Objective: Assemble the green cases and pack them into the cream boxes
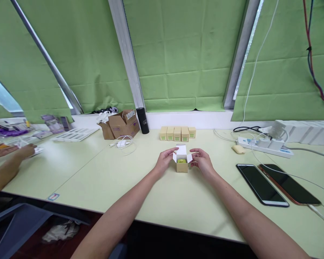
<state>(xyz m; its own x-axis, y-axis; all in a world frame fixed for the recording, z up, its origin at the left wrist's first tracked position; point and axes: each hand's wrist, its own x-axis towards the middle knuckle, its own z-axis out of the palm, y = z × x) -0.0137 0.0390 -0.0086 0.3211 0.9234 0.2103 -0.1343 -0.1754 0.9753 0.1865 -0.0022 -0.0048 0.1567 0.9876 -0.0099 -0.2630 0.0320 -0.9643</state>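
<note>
A small kraft cardboard box (181,167) stands upright on the table with its white-lined lid and side flaps raised. Inside it a yellow-green item (181,161) shows at the top; its kind cannot be made out. At the box's left side is my left hand (164,161), fingers bent in against the left flap. My right hand (203,162) is at the right flap, its fingers curled around that side. Behind them several closed boxes (177,133) of the same look stand in a row, with green labels on their fronts.
Two phones (262,184) and a power strip (264,146) with cables lie at the right, near a cream earphone case (238,149). At the back left are an open carton (124,124), a black bottle (142,120) and a white charger (121,144). Another person's hands (24,151) work at far left.
</note>
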